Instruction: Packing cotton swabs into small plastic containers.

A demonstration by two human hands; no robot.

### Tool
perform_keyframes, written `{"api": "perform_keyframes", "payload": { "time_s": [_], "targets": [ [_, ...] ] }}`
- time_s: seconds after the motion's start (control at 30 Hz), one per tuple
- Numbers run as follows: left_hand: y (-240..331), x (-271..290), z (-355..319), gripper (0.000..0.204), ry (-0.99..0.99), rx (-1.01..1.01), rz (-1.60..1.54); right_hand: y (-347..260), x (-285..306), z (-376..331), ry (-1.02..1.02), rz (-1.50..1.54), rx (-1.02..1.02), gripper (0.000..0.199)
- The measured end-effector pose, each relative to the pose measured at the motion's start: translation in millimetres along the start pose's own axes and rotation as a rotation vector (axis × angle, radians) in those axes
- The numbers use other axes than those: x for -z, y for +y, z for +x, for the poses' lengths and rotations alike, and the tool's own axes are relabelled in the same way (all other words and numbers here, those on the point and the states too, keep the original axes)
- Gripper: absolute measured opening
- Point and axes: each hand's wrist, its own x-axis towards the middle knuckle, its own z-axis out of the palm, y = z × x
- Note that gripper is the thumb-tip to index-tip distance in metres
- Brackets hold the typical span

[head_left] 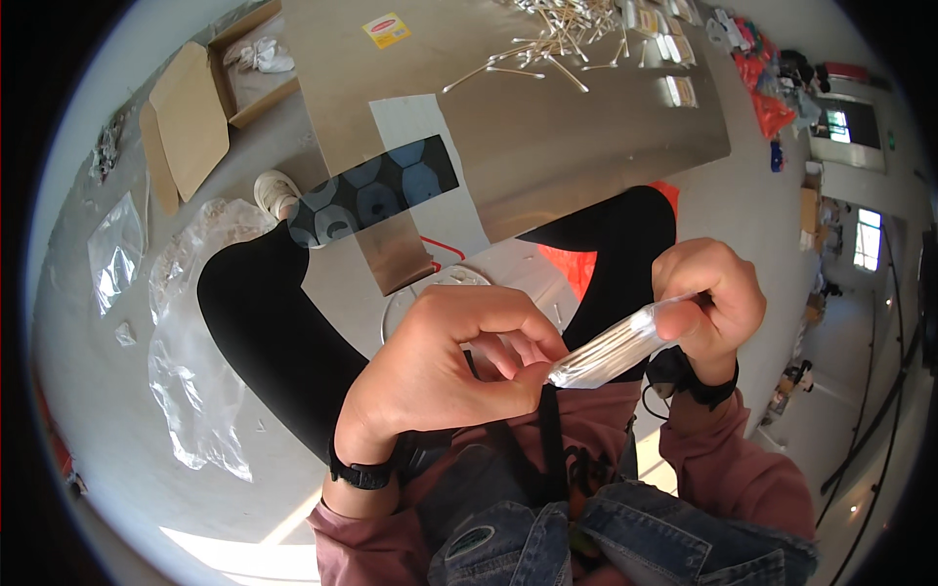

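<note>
Spanning both hands above the lap: a slim clear packet [614, 349], slanted so that its right end sits farther up the view than its left. Film thin, glossy and wrinkled, with bright streaks of glare; inside, pale straight sticks lie side by side along its length. Fingers cover both ends, so whether these are sealed cannot be told. Left hand [459, 356] pinches the left end between thumb and index finger, its other fingers loosely curled; right hand [711, 298] is more tightly closed, thumb and bent fingers clamped on the right end. Surroundings, by size: a shiny brownish table [586, 142] lies beyond the packet, well apart from it. Crumpled clear plastic sheeting [191, 381] spreads over the floor at left. An open cardboard box [191, 122] stands beside the table's left edge, crumpled white wrapping [269, 56] in it. A dark strip with bluish hexagons [376, 190] lies across the near left corner, partly over a pale sheet [451, 210]. Left hand obstructs part of a round white object [454, 277] low behind it. Loose cotton swabs [567, 34] are heaped toward the far side, several strays pointing outward. Just right of the heap: small shiny packets [672, 47]. A yellow-and-white card [387, 30] lies flat, far left.
</note>
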Motion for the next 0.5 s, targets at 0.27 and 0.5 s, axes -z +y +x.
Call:
{"api": "perform_keyframes", "payload": {
  "time_s": [0.27, 0.5],
  "targets": [
    [-3.0, 6.1, 1.3, 0.025, -0.062, -0.069, -0.097, 1.3, 2.8, -2.6, 0.047, -0.033, 0.007, 0.038],
    [-4.9, 1.3, 2.7, 0.024, -0.017, -0.104, -0.109, 0.3, 1.3, -2.3, 0.049, 0.013, -0.019, 0.037]
  ]
}}
